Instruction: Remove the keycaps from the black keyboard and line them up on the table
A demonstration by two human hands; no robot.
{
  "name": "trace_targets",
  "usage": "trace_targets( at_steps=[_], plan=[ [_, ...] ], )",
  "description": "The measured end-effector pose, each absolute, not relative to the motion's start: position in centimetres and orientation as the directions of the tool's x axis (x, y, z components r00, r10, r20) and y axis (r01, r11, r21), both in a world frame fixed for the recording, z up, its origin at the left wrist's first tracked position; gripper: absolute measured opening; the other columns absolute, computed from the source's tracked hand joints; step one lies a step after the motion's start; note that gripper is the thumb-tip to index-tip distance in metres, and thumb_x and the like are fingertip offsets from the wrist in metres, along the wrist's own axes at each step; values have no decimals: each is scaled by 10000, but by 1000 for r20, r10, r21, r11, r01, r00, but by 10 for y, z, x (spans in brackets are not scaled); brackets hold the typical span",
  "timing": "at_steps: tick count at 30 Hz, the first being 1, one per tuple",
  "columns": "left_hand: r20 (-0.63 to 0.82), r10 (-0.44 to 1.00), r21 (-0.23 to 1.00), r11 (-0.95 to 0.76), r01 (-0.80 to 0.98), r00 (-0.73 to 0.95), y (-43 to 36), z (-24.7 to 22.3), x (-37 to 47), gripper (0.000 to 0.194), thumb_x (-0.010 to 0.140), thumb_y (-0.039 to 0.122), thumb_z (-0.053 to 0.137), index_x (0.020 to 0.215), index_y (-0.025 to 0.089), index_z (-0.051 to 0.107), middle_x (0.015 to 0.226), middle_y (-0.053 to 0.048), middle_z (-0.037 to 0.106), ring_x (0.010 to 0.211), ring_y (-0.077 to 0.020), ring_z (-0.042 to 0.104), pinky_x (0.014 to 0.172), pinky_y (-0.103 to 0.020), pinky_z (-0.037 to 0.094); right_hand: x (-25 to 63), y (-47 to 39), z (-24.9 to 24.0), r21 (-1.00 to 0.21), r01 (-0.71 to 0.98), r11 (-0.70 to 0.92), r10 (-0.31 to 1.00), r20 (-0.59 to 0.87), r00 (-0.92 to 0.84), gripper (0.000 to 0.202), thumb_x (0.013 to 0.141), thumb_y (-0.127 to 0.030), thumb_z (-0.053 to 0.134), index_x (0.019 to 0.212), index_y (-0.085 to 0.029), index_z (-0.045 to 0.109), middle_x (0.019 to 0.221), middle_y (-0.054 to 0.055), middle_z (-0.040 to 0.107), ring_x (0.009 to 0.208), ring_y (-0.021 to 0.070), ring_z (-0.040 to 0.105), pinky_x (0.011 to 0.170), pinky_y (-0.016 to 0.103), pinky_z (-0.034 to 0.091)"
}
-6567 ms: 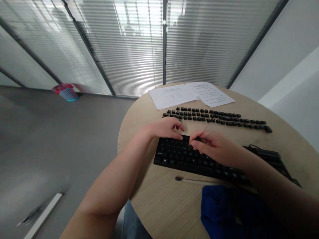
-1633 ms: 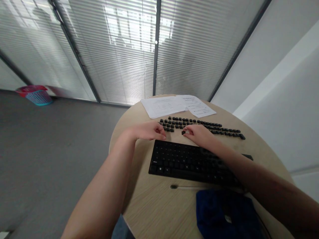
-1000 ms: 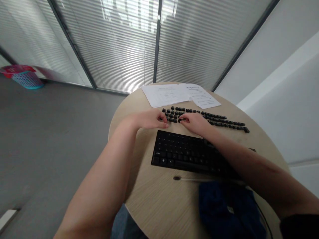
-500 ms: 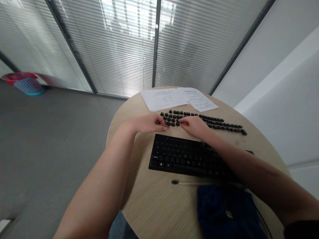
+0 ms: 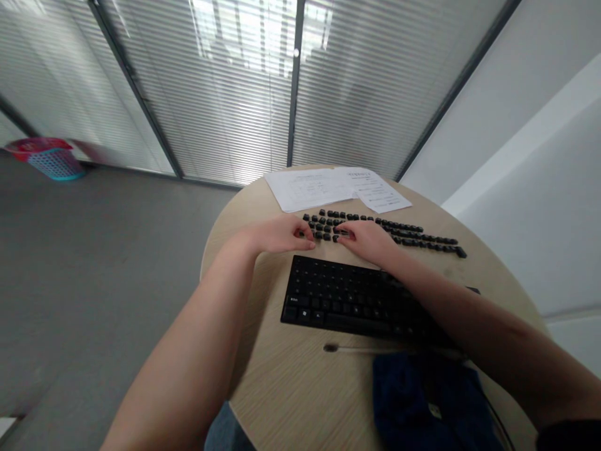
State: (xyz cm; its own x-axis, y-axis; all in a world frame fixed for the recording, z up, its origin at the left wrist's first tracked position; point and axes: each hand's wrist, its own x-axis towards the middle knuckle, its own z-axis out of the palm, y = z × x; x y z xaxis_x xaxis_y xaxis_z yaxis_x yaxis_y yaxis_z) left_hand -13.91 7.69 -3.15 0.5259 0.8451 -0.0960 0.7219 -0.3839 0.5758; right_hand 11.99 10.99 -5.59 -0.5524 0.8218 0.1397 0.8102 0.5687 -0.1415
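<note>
The left hand [image 5: 284, 233] lies inside the left edge of the round pale-wood tabletop [image 5: 277, 382], thumb and forefinger narrowly parted beside the row ends; any grip cannot be told. The black rectangular plastic keyboard [image 5: 338, 291] lies mid-tabletop, long axis left to right, right end slanting toward the near edge, Windows-key side facing the person. Beyond it, small black plastic keycaps [image 5: 408, 234] form slanting rows. The right hand [image 5: 369, 239], fingertips narrowed, is at the nearest row; grip undetermined. Several seconds earlier it was over the keyboard.
</note>
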Motion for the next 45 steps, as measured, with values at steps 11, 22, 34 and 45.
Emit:
trace_targets(
  at_steps=[11,22,34,45],
  plan=[
    [-149,837,571,-362,736,527,76,-31,-133,330,848,413,640,1019,171,786,830,-34,700,721,-177,576,667,-310,389,176,45,1,-550,658,514,846,453,-282,570,1101,-540,297,1001,-247,776,896,84,713,900,259,672,875,419,526],
    [-205,749,574,-429,697,630,73,-39,-113,396,824,482,702,1052,176,807,707,-8,605,678,-173,539,638,-310,369,170,-3,-8,-733,589,339,801,-104,-589,365,1017,-509,520,779,-237,577,624,-29,547,566,139,517,516,259,395],
    [-215,744,575,-428,698,633,76,-42,-116,454,806,521,714,1086,172,791,688,2,566,671,-178,534,625,-309,353,181,4,-4,-769,576,277,743,-208,-636,203,1010,-413,548,952,-240,638,725,-3,698,502,117,542,479,246,420],
    [-232,736,564,-430,705,635,77,-44,-114,468,735,457,760,1098,161,782,719,11,542,662,-167,521,609,-292,359,174,16,-9,-728,603,326,720,-222,-658,268,1032,-440,506,947,-231,650,692,-9,669,514,125,525,527,266,420]
  ],
)
